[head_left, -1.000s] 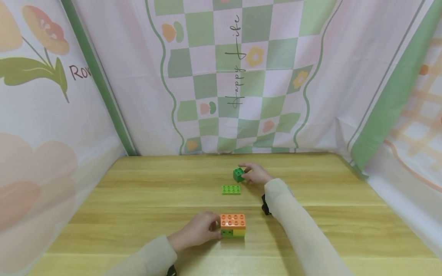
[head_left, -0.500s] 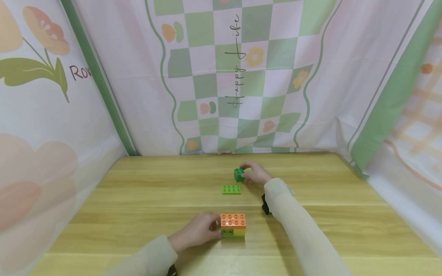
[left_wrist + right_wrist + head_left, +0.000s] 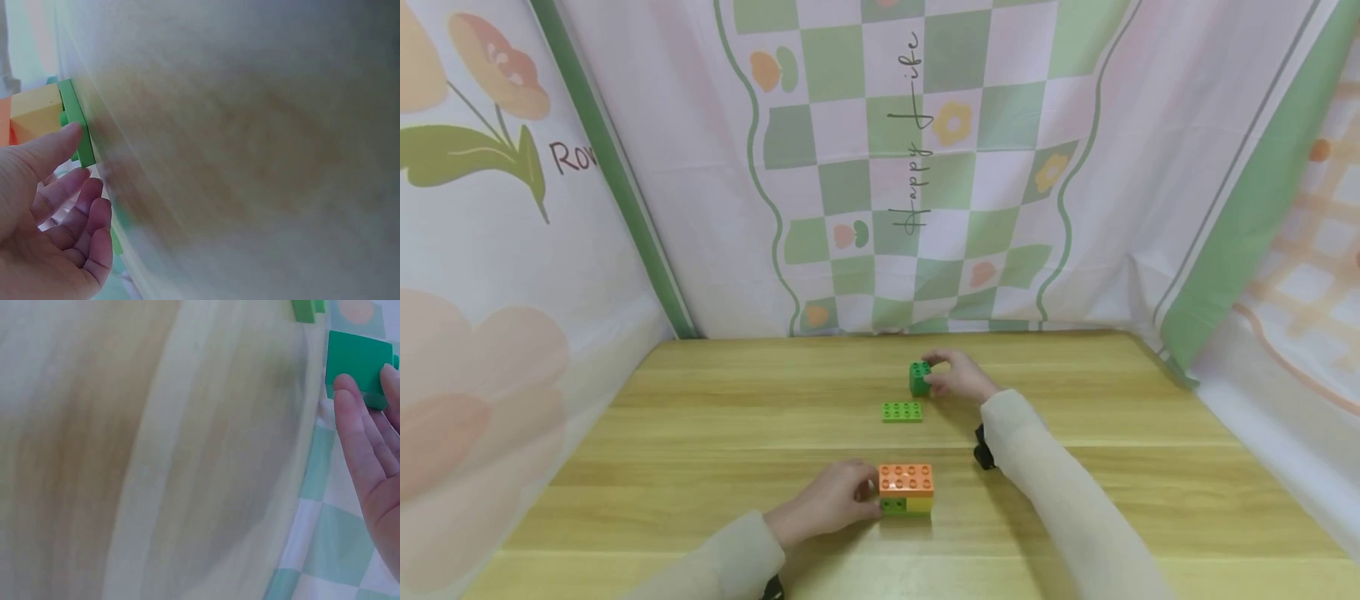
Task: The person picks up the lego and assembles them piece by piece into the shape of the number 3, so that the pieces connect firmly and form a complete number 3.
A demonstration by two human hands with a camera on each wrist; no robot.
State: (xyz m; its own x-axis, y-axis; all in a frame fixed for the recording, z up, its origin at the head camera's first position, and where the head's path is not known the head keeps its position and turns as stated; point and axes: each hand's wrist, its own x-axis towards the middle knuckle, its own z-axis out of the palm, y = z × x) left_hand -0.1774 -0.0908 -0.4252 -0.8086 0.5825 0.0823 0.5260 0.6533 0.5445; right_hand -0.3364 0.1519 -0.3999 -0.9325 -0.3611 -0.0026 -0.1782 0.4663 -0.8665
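My right hand (image 3: 958,379) pinches a dark green toy brick (image 3: 918,380) at the far part of the table, thumb on one side and fingers on the other. In the right wrist view this brick (image 3: 358,359) shows close by the table surface. Nearer to me, my left hand (image 3: 831,500) holds the left end of a small brick stack. An orange eight-stud brick (image 3: 906,481) tops it, over a yellow brick (image 3: 920,506) and a green base plate (image 3: 892,507). In the left wrist view the thumb lies at the edge of the base plate (image 3: 76,119).
A flat light green plate (image 3: 902,412) with studs lies between the stack and the dark green brick. The wooden table (image 3: 722,417) ends at a checked cloth (image 3: 895,275) behind, with printed cloth (image 3: 512,275) also at the sides.
The right hand's fingers have closed on the dark green brick, which has turned slightly and shifted a little to the right. The left hand and the stack stay put.
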